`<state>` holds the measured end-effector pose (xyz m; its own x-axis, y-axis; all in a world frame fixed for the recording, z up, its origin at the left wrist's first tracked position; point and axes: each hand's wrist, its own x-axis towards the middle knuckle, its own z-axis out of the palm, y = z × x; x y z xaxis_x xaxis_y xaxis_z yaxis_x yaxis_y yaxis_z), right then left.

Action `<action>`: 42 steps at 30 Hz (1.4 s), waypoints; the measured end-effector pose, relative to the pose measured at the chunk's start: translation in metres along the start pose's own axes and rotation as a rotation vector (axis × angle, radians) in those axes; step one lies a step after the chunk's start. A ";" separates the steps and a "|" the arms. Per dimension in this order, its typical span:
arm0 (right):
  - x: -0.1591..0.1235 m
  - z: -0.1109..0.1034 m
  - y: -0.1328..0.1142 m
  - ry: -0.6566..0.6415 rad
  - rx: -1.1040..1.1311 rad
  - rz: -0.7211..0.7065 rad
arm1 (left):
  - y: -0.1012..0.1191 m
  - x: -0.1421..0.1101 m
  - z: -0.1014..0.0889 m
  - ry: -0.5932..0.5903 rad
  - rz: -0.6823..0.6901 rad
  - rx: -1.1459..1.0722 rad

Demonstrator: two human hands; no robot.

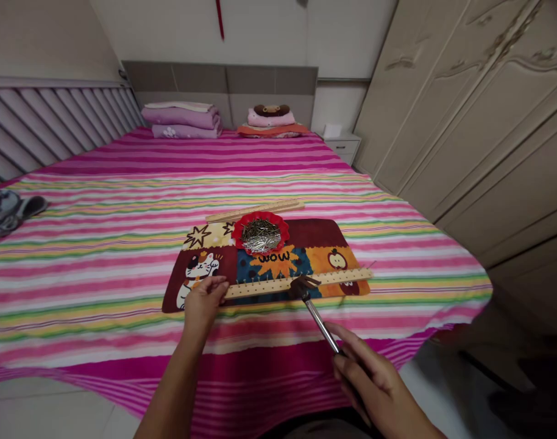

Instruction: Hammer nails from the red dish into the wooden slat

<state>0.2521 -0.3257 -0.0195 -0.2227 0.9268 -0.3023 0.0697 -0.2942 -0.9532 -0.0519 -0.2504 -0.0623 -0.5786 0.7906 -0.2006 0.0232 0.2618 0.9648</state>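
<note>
A long pale wooden strip (269, 286) with rows of small holes lies across a patterned mat (283, 311). Several nails stand up along its far side. My left hand (205, 300) pinches the strip's left end between thumb and fingers. In my right hand (367, 369) is a claw hammer (322, 326), gripped by its dark handle. The hammer's dark head is over the strip, right of its middle; whether it touches the wood I cannot tell. Just beyond the strip, a red scalloped bowl (285, 235) holds a heap of loose nails (261, 234).
More wooden strips (253, 210) lie behind the bowl. Everything rests on a bed with a striped sheet (100, 244). Folded bedding (184, 122) is stacked by the headboard (200, 79). Grey clothing (8, 210) lies at far left, and a wardrobe (479, 122) stands at right.
</note>
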 end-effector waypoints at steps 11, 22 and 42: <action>0.004 0.004 0.000 -0.052 -0.003 0.006 | -0.008 0.003 0.002 0.033 0.089 0.098; 0.025 0.015 -0.012 -0.212 -0.209 -0.188 | 0.001 -0.005 0.000 0.030 0.182 0.321; 0.076 0.088 -0.046 -0.410 -0.329 -0.291 | -0.008 -0.005 -0.001 0.070 0.325 0.575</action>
<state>0.1465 -0.2627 0.0017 -0.6301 0.7737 -0.0662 0.2322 0.1065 -0.9668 -0.0497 -0.2570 -0.0694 -0.5198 0.8464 0.1158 0.6259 0.2851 0.7260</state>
